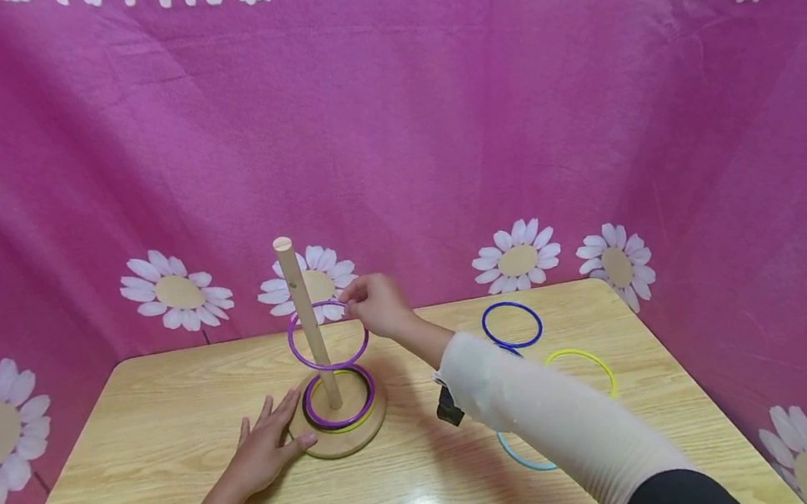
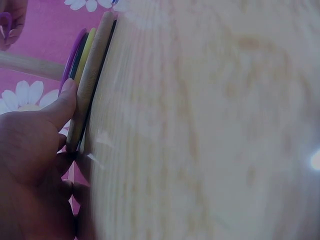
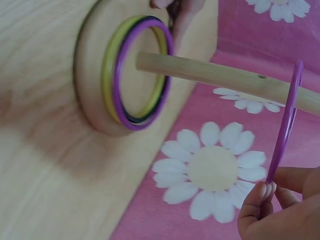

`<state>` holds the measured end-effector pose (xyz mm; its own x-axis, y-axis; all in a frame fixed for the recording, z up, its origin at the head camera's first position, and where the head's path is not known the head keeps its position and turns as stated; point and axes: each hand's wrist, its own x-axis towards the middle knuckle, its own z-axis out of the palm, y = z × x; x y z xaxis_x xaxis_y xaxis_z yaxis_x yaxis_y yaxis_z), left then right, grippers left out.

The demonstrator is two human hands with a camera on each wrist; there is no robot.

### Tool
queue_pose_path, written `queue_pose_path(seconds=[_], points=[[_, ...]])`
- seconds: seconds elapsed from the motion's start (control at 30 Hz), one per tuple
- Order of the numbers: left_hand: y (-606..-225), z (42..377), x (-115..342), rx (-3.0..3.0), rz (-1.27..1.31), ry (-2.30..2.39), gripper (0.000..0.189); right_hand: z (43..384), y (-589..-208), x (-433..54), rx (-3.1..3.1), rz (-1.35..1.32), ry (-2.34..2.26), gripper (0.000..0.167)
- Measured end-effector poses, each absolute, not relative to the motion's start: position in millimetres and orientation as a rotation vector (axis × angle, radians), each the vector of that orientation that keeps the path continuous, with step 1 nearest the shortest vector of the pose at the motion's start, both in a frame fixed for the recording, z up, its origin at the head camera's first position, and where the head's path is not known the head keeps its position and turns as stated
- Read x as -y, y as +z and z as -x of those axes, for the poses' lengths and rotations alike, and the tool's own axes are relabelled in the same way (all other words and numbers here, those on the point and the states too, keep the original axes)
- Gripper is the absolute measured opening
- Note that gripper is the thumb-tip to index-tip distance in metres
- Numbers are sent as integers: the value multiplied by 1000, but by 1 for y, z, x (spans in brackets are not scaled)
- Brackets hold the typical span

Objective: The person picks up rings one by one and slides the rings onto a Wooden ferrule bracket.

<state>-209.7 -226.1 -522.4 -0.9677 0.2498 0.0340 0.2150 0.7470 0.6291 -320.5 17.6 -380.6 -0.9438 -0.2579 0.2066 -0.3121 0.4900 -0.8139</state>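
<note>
My right hand (image 1: 380, 305) pinches the near-right edge of a purple ring (image 3: 285, 125) between thumb and fingertips. That ring encircles the wooden peg (image 1: 295, 282) partway up its height, well above the base. Round the foot of the peg, a second purple ring (image 3: 117, 90), a black ring (image 3: 150, 19) and a yellow ring (image 3: 107, 75) lie stacked on the round wooden base (image 1: 375, 428). My left hand (image 1: 265, 450) rests at the base's left side with fingers spread, its thumb (image 2: 65, 102) lying over the rim.
Right of the stand, partly under my right forearm, lie a dark blue ring (image 1: 510, 304), a yellow ring (image 1: 610, 374) and a light blue ring (image 1: 523, 462) on the wooden table (image 1: 133, 453). Part of another blue ring shows there. A pink flowered curtain (image 1: 392, 161) hangs behind the table.
</note>
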Motion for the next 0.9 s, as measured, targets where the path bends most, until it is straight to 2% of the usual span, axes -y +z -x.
queue_pose_path(seconds=[0.9], points=[[-523, 210, 226, -2897, -389, 1020, 85, 310, -469, -20, 2808, -326, 1412, 12]])
